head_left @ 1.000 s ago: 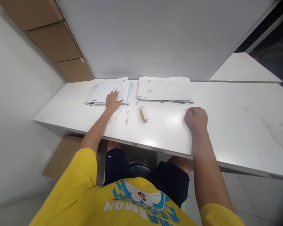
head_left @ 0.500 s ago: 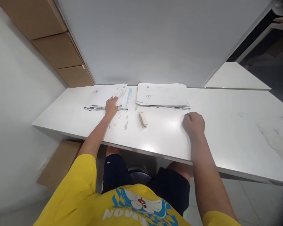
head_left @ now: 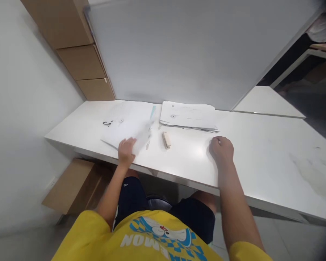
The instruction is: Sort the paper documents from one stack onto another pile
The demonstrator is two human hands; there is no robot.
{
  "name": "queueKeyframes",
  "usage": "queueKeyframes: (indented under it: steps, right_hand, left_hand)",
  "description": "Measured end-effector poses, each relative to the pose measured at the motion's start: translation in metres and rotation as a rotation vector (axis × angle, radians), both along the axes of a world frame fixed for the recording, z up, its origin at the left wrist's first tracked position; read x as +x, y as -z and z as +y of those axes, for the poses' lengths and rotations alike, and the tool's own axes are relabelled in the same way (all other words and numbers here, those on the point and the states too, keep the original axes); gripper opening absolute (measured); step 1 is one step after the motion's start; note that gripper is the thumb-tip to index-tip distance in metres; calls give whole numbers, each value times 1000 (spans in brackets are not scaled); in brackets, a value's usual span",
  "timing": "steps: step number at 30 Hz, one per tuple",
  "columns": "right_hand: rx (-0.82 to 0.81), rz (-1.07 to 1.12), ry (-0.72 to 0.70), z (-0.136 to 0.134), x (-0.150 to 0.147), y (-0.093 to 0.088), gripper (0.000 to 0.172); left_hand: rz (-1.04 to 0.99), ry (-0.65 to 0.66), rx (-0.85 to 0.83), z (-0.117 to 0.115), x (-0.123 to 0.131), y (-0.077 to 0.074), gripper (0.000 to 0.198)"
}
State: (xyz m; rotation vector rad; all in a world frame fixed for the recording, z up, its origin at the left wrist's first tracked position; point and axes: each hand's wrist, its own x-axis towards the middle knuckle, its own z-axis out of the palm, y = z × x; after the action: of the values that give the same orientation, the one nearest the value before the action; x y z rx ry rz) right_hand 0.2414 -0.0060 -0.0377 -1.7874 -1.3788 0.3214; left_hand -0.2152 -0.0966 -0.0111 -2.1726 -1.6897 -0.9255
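My left hand (head_left: 126,150) is closed on the near edge of a white printed paper (head_left: 130,121). That paper is blurred and slants over the desk from the left stack, near the front edge. A strip of light blue paper (head_left: 153,112) shows behind it; the moving paper hides most of the left stack. My right hand (head_left: 222,146) rests on the desk as a loose fist, with nothing visible in it. Between the hands lies a cream stapler (head_left: 166,140). Behind the stapler sits a second stack of printed papers (head_left: 188,115), lying flat with slightly uneven edges.
The white desk (head_left: 255,159) has worn, stained patches on its right side. A grey panel (head_left: 174,54) rises along its back edge. Brown boxes (head_left: 95,90) are stacked at the back left, and a brown cabinet (head_left: 67,185) stands below the desk's left end.
My left hand has moved from lying on the left stack toward the desk's front edge, drawing a paper with it. My right hand stays in nearly the same place. The camera view shifted slightly.
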Motion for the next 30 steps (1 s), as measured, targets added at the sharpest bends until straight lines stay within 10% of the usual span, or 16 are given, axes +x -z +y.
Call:
queueKeyframes:
  steps: [6, 10, 14, 30]
  right_hand:
    - [214, 657, -184, -82, -111, -34, 21]
    - [-408, 912, -692, -145, -178, -30, 24]
    - [-747, 812, -877, -167, -180, -19, 39]
    - [-506, 1467, -530, -199, -228, -2, 37]
  left_hand:
    - [-36, 132, -196, -75, 44, 7, 40]
    - [-19, 261, -230, -89, 60, -12, 38]
    - [9, 353, -241, -98, 62, -28, 43]
    - [258, 488, -448, -119, 59, -27, 47]
